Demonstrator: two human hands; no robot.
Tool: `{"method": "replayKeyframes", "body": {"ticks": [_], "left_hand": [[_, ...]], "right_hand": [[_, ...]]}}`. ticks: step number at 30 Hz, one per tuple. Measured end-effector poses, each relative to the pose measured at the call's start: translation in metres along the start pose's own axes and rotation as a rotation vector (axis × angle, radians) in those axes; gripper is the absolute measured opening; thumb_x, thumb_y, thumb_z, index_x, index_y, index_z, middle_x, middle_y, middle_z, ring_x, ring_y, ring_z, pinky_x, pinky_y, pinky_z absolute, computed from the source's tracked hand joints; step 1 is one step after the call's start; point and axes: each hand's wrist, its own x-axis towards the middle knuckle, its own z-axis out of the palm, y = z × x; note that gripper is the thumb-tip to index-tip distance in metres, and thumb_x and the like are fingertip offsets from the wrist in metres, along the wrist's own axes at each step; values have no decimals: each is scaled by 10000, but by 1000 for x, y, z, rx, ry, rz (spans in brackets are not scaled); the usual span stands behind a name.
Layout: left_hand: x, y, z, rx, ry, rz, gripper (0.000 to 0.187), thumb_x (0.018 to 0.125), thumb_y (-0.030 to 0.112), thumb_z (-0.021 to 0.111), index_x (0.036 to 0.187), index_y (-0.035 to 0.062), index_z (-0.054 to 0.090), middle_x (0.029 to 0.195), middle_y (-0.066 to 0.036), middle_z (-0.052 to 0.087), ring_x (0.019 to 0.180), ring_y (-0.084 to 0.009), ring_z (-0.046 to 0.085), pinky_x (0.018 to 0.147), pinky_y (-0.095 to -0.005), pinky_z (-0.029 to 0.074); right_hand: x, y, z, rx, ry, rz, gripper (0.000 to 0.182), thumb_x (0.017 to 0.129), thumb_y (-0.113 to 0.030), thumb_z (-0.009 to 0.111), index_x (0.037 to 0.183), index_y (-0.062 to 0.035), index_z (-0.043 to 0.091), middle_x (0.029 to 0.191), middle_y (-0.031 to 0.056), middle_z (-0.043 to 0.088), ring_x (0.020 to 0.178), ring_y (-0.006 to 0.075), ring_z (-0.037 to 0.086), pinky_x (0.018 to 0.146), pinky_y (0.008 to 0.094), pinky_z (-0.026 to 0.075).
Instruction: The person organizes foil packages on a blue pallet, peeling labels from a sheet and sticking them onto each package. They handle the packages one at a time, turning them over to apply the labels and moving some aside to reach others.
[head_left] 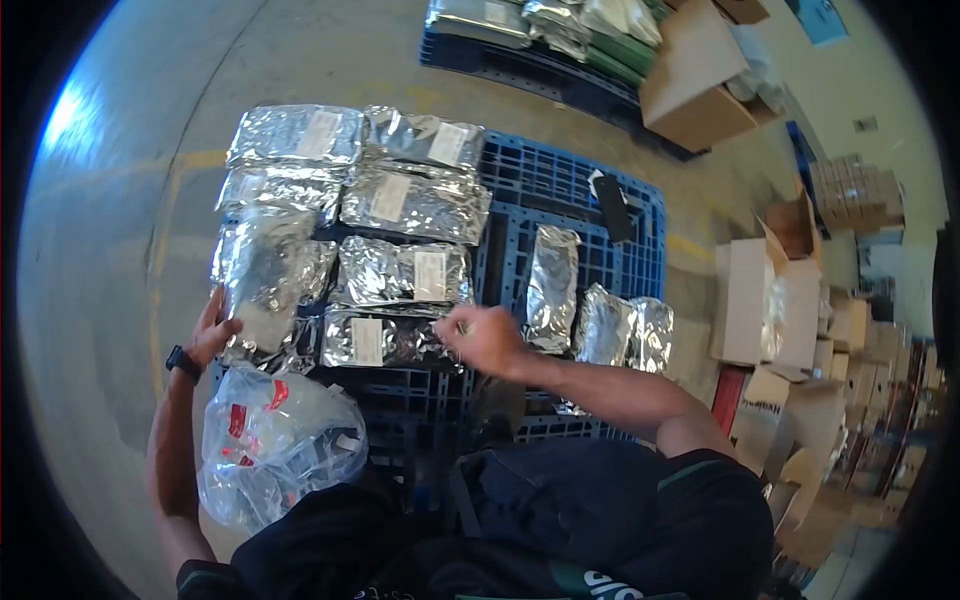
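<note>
My left hand (210, 332), with a dark watch at the wrist, grips the near left edge of a shiny silver foil packet (262, 270), thumb on top. My right hand (485, 338) is closed at the right end of a labelled foil packet (366, 342); what its fingers hold, if anything, is hidden. Just beyond lies another foil packet (405, 272) with a white label. More labelled foil packets (415, 203) lie in rows farther out. A clear plastic bag (285, 440) with red-printed pieces sits below my left hand.
The packets lie on a blue plastic pallet (640, 215). A black flat object (611, 208) and several smaller foil packets (552, 285) are on its right side. A second loaded pallet (480, 60) stands beyond, beside an open cardboard box (700, 80). More boxes (750, 300) stand at right.
</note>
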Motion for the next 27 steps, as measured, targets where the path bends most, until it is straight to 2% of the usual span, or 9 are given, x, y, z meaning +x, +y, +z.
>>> {"method": "replayKeyframes", "body": {"ticks": [2, 4, 7, 12, 14, 18, 20, 25, 27], "left_hand": [[4, 0, -8, -98, -113, 49, 1003, 797, 502, 656, 1539, -6, 210, 1528, -158, 363, 1367, -259, 386, 1114, -382, 315], [11, 2, -8, -198, -224, 92, 950, 815, 474, 623, 1532, -11, 233, 1505, -155, 401, 1350, -255, 407, 1102, -375, 327], [19, -15, -2, -164, 5, 110, 798, 843, 392, 552, 1496, -9, 332, 1446, -161, 461, 1298, -251, 449, 1077, -364, 353], [19, -38, 8, -145, 208, 154, 707, 885, 373, 544, 1497, 63, 373, 1421, -157, 468, 1269, -248, 462, 1027, -365, 398], [10, -14, 15, 68, 297, 267, 590, 907, 372, 587, 1409, 80, 484, 1280, -119, 539, 1117, -237, 514, 981, -379, 424], [-16, 64, 27, 434, 612, 513, 342, 914, 125, 594, 1252, 71, 585, 1021, -61, 533, 945, -196, 530, 851, -358, 445], [-44, 126, 44, 106, 580, 390, 288, 909, 97, 606, 1194, 50, 599, 985, -51, 539, 869, -154, 525, 805, -299, 433], [-126, 248, 61, -597, -237, 1037, 72, 876, 64, 563, 918, 26, 607, 833, -82, 650, 728, -200, 599, 661, -321, 480], [-149, 287, 86, -963, -240, 1094, 58, 871, 81, 598, 844, 31, 599, 764, -73, 652, 649, -208, 598, 600, -343, 491]], "right_hand": [[-1, 58, -28, -147, 275, 277, 382, 852, -499, 685, 953, -131, 657, 766, 165, 694, 733, 353, 686, 678, 438, 520], [-5, 86, -72, -179, 481, 667, 581, 796, -519, 755, 1122, -57, 620, 820, 124, 696, 790, 285, 690, 749, 374, 524], [-21, 143, -107, -187, 573, 713, 858, 743, -645, 739, 1236, 22, 521, 968, 184, 693, 932, 330, 678, 843, 388, 514], [-3, 99, -102, -445, -64, 839, 1017, 665, -835, 633, 1124, 73, 610, 1082, 255, 667, 1042, 360, 660, 922, 426, 500], [11, 124, -88, -598, -70, 765, 821, 675, -828, 626, 734, -15, 729, 849, 152, 723, 890, 309, 703, 836, 429, 523], [20, 156, -90, -556, -54, 748, 735, 745, -734, 625, 700, -8, 731, 742, 119, 712, 808, 279, 703, 789, 392, 515], [19, 109, -108, -480, -133, 803, 690, 758, -673, 652, 730, 13, 728, 759, 131, 712, 803, 275, 699, 765, 396, 506], [4, 128, -124, 83, 57, 635, 470, 834, -494, 680, 710, -41, 675, 645, 74, 636, 587, 171, 602, 585, 311, 453], [18, 115, -132, 121, 130, 534, 468, 842, -486, 663, 747, -28, 675, 600, 61, 611, 512, 151, 565, 480, 292, 400]]}}
